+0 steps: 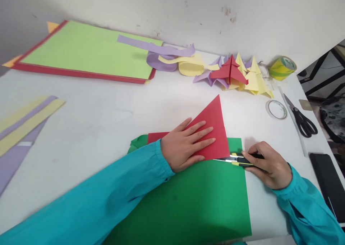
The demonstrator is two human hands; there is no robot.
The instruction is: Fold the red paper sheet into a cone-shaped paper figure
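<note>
My left hand (184, 144) lies flat with fingers spread on a folded red paper triangle (214, 121), pressing it onto a green sheet (194, 198). My right hand (266, 166) is closed around a yellow and black utility knife (239, 159). The knife's blade points left along the lower edge of the red paper, right by my left hand. Both arms wear teal sleeves.
Folded paper figures (234, 74) in red, yellow and purple sit at the back beside a yellow tape roll (281, 68). A clear tape ring (276, 109), scissors (302, 121), a ruler and a dark phone (327, 184) lie at the right. A stack of coloured sheets (86, 52) and paper strips (24, 124) are left.
</note>
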